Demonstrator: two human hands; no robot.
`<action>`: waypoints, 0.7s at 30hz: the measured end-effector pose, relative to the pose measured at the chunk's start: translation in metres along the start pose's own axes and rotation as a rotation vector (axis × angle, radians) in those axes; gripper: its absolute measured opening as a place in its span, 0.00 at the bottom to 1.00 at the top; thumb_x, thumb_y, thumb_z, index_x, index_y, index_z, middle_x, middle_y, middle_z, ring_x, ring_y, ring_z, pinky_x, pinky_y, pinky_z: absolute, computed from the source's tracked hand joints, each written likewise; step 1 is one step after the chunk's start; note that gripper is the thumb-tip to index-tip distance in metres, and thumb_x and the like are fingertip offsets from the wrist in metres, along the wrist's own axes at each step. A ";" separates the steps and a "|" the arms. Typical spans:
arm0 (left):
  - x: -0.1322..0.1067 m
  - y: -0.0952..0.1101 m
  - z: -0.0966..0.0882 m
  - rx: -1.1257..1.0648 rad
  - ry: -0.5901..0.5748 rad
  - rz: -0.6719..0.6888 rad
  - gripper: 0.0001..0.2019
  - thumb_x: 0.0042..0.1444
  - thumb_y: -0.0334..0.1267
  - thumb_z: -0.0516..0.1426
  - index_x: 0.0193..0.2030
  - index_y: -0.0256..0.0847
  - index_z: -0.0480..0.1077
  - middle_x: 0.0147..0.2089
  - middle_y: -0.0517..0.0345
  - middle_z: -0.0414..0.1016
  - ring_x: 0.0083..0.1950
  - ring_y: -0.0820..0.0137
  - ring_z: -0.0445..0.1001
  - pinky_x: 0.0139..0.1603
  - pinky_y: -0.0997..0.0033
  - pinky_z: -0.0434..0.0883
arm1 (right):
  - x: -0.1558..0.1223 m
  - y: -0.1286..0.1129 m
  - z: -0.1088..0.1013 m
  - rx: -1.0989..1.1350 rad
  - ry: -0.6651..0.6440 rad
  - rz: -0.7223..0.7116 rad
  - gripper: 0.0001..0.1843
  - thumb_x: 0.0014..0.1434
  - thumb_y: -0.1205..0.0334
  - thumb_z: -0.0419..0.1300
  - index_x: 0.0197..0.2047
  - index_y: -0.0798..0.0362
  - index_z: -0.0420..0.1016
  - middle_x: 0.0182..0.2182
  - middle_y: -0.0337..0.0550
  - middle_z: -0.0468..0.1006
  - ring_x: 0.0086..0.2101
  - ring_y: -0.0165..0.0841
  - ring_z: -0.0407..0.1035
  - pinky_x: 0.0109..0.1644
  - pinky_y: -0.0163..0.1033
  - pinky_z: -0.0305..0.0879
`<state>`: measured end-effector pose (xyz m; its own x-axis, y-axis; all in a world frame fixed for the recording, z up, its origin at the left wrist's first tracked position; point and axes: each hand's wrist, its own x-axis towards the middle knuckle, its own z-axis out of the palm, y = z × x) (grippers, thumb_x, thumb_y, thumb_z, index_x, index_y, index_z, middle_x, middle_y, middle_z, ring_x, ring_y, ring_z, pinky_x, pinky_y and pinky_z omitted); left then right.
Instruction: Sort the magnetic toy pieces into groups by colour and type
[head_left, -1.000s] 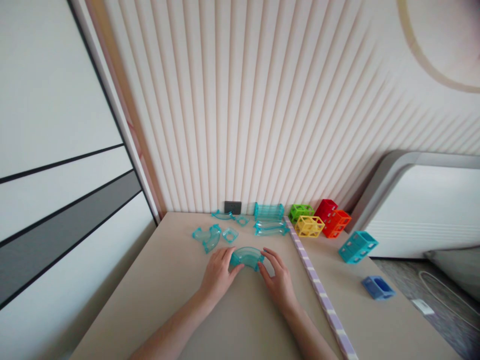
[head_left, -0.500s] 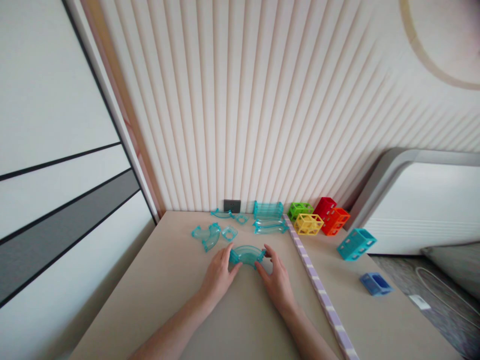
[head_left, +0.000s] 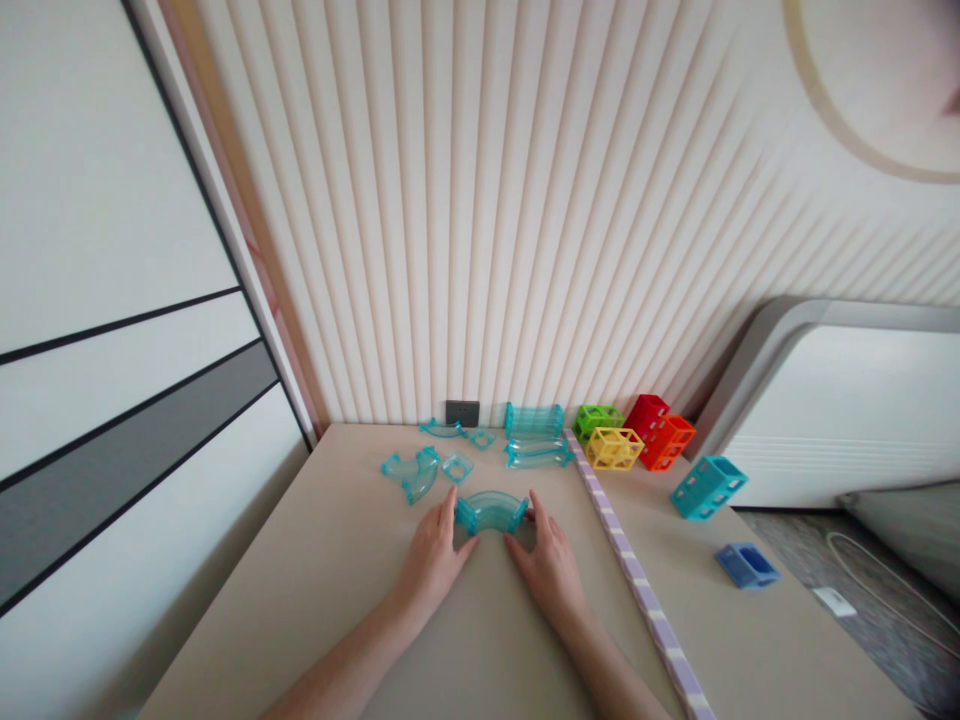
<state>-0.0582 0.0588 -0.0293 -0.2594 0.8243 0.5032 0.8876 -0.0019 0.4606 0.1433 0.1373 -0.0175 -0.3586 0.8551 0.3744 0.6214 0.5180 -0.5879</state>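
A stack of curved, clear turquoise track pieces (head_left: 491,511) rests on the table in front of me, bowed away from me. My left hand (head_left: 436,548) is at its left end, index finger beside the end and thumb just below it. On the other side, my right hand (head_left: 549,560) has its index finger near the right end and its thumb below the near edge. Both hands have thumb and fingers spread; whether a fingertip still touches the stack I cannot tell.
Behind lie more curved pieces (head_left: 420,472), square turquoise frames (head_left: 457,467) and a group of straight track pieces (head_left: 536,420). Right of a purple-and-white strip (head_left: 634,570) stand yellow (head_left: 615,449), green, red and orange cube frames, a turquoise block (head_left: 709,488) and a blue block (head_left: 748,566).
My thumbs have come off the stack of curved pieces towards me, and both hands have loosened around it. The stack stays on the table.
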 end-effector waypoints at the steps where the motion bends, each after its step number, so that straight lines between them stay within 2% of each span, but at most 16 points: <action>1: 0.000 -0.001 0.000 0.014 -0.005 -0.003 0.39 0.57 0.34 0.64 0.72 0.39 0.51 0.52 0.44 0.79 0.52 0.54 0.81 0.52 0.52 0.78 | 0.000 0.000 0.000 -0.008 0.002 0.001 0.37 0.61 0.58 0.62 0.71 0.50 0.58 0.49 0.51 0.81 0.49 0.48 0.77 0.54 0.53 0.73; 10: 0.009 0.008 0.007 0.116 -0.035 0.012 0.39 0.58 0.34 0.63 0.73 0.39 0.50 0.51 0.44 0.80 0.50 0.55 0.81 0.51 0.54 0.78 | 0.003 0.007 0.000 -0.023 0.021 0.043 0.35 0.62 0.58 0.60 0.70 0.52 0.60 0.49 0.53 0.82 0.49 0.49 0.77 0.54 0.54 0.73; 17: 0.033 0.032 0.025 0.155 -0.087 0.042 0.36 0.60 0.37 0.62 0.72 0.38 0.53 0.51 0.41 0.81 0.51 0.51 0.81 0.51 0.53 0.77 | 0.015 0.030 -0.001 -0.046 0.126 0.084 0.33 0.63 0.58 0.56 0.70 0.55 0.60 0.50 0.55 0.82 0.50 0.48 0.77 0.55 0.55 0.72; 21: 0.049 0.048 0.038 0.160 -0.116 0.056 0.35 0.60 0.37 0.63 0.72 0.34 0.55 0.49 0.39 0.81 0.51 0.49 0.80 0.50 0.51 0.76 | 0.024 0.045 -0.004 -0.054 0.174 0.113 0.33 0.64 0.57 0.55 0.70 0.59 0.59 0.49 0.58 0.82 0.48 0.50 0.77 0.53 0.55 0.73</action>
<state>-0.0141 0.1201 -0.0103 -0.1708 0.8853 0.4326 0.9510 0.0333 0.3073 0.1656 0.1812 -0.0316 -0.1618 0.8887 0.4289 0.6889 0.4129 -0.5957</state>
